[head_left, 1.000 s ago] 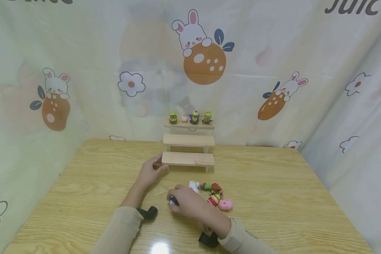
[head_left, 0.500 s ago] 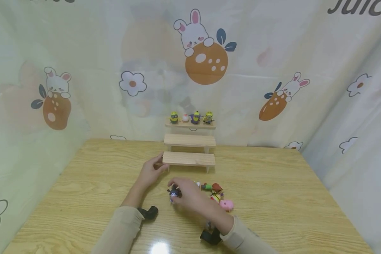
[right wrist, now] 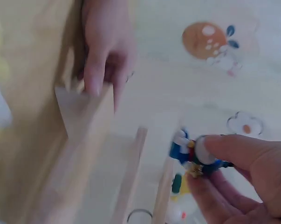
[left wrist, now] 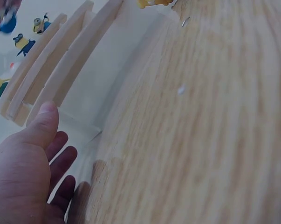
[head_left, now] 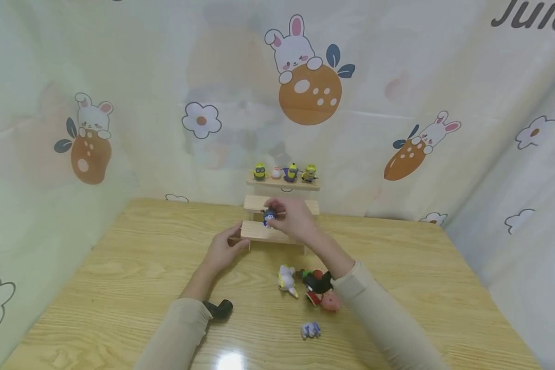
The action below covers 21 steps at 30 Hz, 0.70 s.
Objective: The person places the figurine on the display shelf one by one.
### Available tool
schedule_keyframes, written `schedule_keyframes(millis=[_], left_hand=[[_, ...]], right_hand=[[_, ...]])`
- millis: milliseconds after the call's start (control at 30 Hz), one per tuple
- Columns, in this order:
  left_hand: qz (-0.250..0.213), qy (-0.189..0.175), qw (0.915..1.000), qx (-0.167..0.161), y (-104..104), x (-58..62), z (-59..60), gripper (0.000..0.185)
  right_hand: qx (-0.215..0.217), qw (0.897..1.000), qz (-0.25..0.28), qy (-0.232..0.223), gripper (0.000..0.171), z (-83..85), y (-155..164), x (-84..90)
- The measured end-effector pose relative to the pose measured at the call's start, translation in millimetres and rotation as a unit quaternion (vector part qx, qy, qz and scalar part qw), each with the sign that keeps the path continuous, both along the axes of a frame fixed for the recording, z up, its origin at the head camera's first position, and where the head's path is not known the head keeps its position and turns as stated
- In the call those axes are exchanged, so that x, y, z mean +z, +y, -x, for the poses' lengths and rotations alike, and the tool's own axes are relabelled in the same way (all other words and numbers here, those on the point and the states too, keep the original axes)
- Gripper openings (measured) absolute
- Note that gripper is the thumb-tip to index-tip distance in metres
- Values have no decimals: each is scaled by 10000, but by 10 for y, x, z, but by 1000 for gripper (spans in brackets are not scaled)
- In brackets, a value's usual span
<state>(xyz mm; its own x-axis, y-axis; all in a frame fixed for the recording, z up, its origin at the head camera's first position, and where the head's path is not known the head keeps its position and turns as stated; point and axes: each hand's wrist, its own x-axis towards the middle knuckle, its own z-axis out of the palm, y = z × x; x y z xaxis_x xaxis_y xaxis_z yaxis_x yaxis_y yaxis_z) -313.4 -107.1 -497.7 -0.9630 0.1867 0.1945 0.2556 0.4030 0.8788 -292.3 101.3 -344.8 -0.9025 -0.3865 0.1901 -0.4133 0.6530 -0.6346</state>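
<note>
In the head view a three-step wooden display shelf (head_left: 259, 233) stands at the back of the table. My left hand (head_left: 222, 251) holds the left end of its lowest step, with the thumb (left wrist: 43, 122) at the front edge in the left wrist view. Over the lower steps, my right hand (head_left: 297, 218) pinches a small blue-and-white figurine (head_left: 269, 217) between thumb and fingers. The right wrist view has this figurine (right wrist: 194, 151) tilted in the fingertips, apart from the steps. Several little figures, including a yellow goggled one (head_left: 260, 171), stand in a row on the top step.
On the table before the shelf lie a white figurine (head_left: 287, 280), a pink one (head_left: 330, 301) and others partly hidden by the right wrist's black camera (head_left: 320, 282). Nearer sits a small grey-blue figure (head_left: 310, 329). A printed curtain (head_left: 231, 77) hangs behind.
My right hand has lifted the blue-and-white figurine off the table and carried it forward to the shelf, uncovering the white and grey-blue figures. The left hand keeps its place at the shelf's end.
</note>
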Motion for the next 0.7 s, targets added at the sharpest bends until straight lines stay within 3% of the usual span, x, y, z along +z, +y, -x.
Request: schedule_keyframes(millis=[133,267,467,700], left_hand=[[83,-88,9999,68,-7,9,-2,67],[83,-49,9999,27,0,-15,-2,67],[3,-56,10000,26,21,-57,7,66],[15,-100,9999,93,-2,-22,6,65]], right_hand=[[-209,9997,-123,23,41,271,-83,91],[-424,9990,-129,74,42,450,-171,54],[-761,9966,-80,297,41,590,-248,-101],[-813,9956,172,430,39,668,-307,-162]])
